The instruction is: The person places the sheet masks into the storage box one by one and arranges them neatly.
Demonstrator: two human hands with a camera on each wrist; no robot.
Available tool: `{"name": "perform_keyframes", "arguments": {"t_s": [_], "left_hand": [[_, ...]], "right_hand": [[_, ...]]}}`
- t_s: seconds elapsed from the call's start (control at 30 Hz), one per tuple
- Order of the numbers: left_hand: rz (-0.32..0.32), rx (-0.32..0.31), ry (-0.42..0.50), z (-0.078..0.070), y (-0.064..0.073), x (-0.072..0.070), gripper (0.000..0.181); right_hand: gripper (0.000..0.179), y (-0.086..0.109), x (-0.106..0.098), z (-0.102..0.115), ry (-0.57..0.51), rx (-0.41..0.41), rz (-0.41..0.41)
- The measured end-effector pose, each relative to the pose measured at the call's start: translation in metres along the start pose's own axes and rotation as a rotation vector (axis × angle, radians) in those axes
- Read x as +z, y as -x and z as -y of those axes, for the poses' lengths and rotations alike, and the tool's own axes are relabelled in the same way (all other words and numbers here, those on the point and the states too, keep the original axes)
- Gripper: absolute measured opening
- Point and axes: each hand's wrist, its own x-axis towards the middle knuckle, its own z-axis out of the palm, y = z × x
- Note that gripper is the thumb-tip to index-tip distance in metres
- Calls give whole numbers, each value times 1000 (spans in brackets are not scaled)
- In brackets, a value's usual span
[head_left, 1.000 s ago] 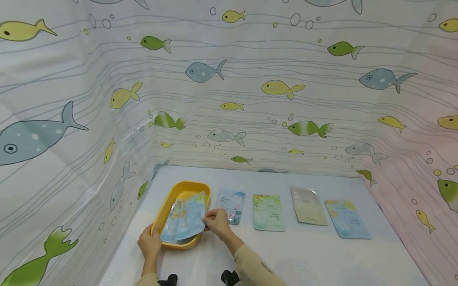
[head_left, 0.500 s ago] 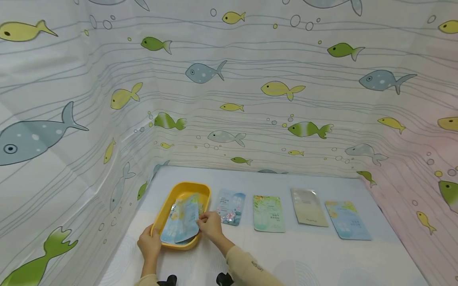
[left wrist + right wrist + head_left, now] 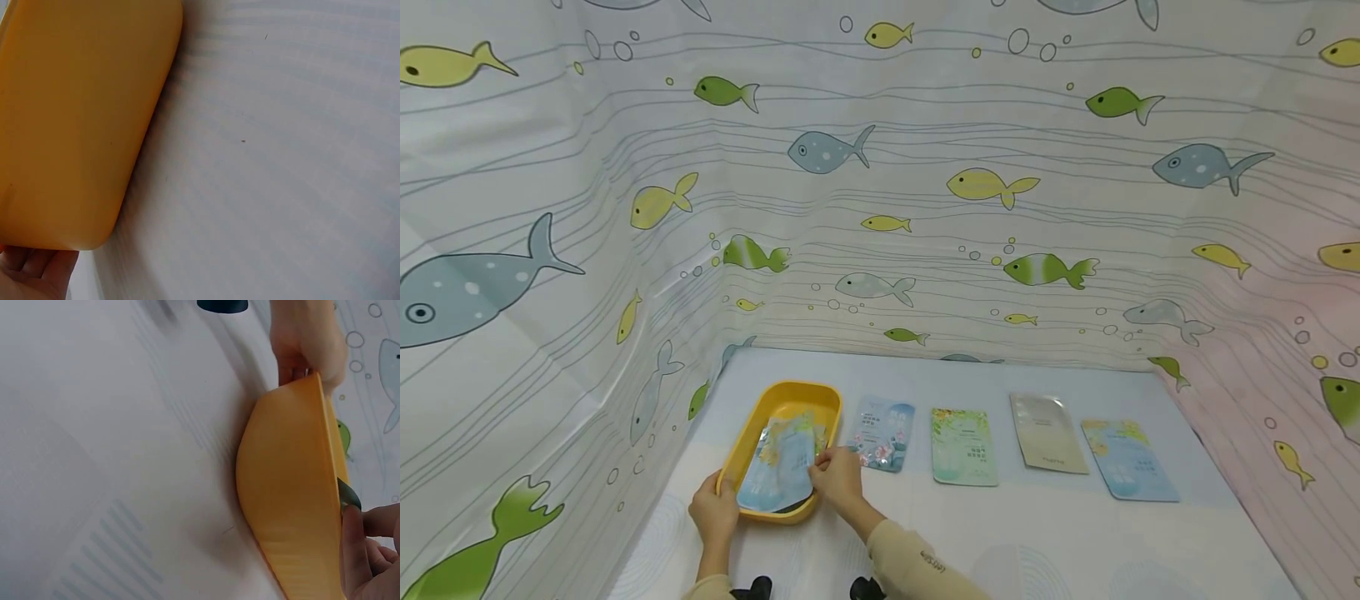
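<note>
A yellow plastic tray [image 3: 831, 396] stands at the left of the table, holding overlapping face mask packets. My left hand [image 3: 715, 507] grips the tray's near left corner; in the left wrist view the fingers [image 3: 56, 269] press its outer wall. With my right hand [image 3: 838, 477] I pinch the right edge of the top packet, a light blue face mask packet [image 3: 792, 467], which lies over the others inside the tray. Close up in the right wrist view, thumb and fingers hold the packet's corner [image 3: 350, 495] right at the tray rim.
To the tray's right lie a blue floral packet [image 3: 883, 429], a green packet [image 3: 964, 450], a beige-silver packet [image 3: 1048, 437] and a blue-yellow packet [image 3: 1129, 462] in a row. A fish-print sheet [image 3: 925, 250] hangs around the white table [image 3: 1037, 542].
My right hand has moved left with the light blue face mask packet, which has lowered and shifted left onto the other packets in the tray. My left hand has stayed at the tray corner.
</note>
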Motion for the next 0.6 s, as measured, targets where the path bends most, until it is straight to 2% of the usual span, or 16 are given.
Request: {"name": "perform_keyframes", "arguments": {"t_s": [0.43, 0.6], "left_hand": [[-21, 25, 4, -1, 0, 0, 23], [-14, 36, -5, -1, 1, -1, 23]], "right_hand": [[10, 3, 1, 4, 109, -44, 3], [9, 5, 0, 4, 84, -57, 27]]}}
